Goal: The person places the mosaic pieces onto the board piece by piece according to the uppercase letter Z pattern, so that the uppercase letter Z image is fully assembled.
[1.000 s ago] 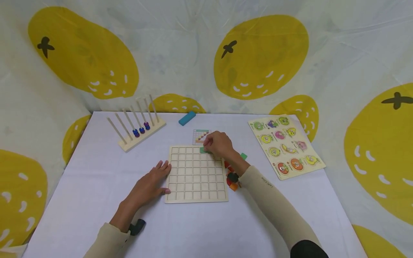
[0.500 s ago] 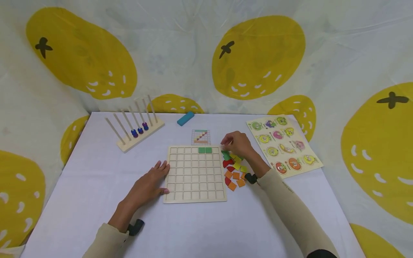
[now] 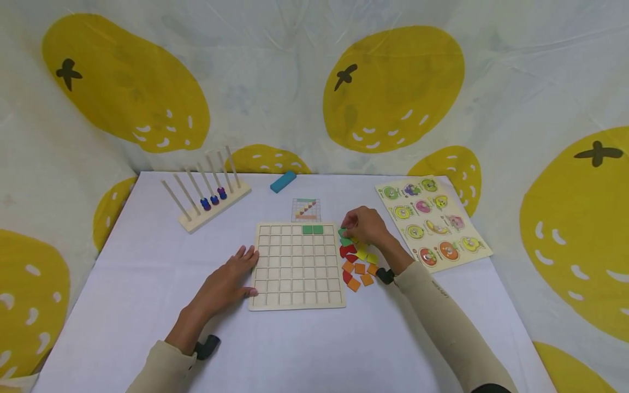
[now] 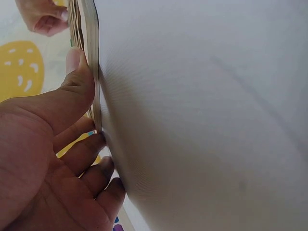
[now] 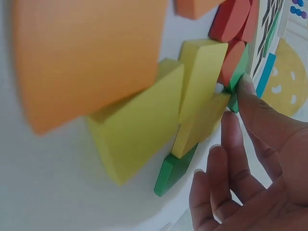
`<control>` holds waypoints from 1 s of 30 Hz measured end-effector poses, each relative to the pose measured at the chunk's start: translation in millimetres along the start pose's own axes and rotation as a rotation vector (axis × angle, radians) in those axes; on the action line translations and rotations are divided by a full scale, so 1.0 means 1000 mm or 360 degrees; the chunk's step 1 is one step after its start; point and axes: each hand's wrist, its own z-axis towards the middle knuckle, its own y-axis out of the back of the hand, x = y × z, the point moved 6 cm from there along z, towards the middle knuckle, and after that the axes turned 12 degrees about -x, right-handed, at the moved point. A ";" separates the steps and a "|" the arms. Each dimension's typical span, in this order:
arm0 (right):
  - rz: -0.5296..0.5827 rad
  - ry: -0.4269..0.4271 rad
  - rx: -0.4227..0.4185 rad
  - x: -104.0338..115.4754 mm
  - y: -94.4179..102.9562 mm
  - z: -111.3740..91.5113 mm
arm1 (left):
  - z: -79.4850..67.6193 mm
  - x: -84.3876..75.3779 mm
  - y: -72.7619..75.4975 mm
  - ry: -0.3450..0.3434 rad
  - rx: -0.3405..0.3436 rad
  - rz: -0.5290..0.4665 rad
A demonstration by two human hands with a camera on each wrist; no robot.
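In the head view my left hand [image 3: 228, 284] rests along the left edge of a square wooden grid board [image 3: 300, 273]. Its thumb lies on the board's face and the other fingers reach along the edge, as the left wrist view shows. Two green square tiles [image 3: 313, 230] sit side by side in the top row. Off the board's upper right corner, my right hand [image 3: 366, 225] is at loose green tiles [image 3: 342, 233]. In the right wrist view its thumb tip touches a green tile [image 5: 239, 72]; the index fingertip is hidden, and no firm pinch shows.
Red [image 3: 346, 250], yellow [image 3: 372, 257] and orange tiles [image 3: 360, 268] lie right of the board. A pattern card [image 3: 306, 209] lies behind it, near a blue block [image 3: 283, 182]. A peg abacus [image 3: 216, 207] stands back left; a fruit puzzle board [image 3: 434, 224] lies right.
My right hand has left the top row, where two green tiles now show, and moved right, then slightly down to the loose green tiles. My left hand has stayed at the board's edge.
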 end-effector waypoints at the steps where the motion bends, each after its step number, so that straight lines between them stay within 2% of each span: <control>1: -0.0003 -0.0003 0.0001 0.000 0.001 0.000 | 0.000 0.000 0.000 -0.0001 -0.0001 0.0000; 7: 0.0009 -0.0057 -0.0038 0.004 0.009 0.000 | -0.001 0.000 0.002 -0.0016 -0.0010 -0.0009; 16: 0.0094 -0.0008 -0.0165 0.024 0.015 0.004 | -0.001 0.000 0.001 -0.0014 -0.0009 -0.0014; 23: 0.0156 0.0081 -0.0205 0.052 0.004 0.007 | -0.001 0.000 0.002 -0.0006 -0.0018 0.0011; 30: 0.0226 0.0071 -0.0190 0.076 -0.014 0.010 | -0.001 -0.002 0.002 -0.0001 -0.0019 0.0000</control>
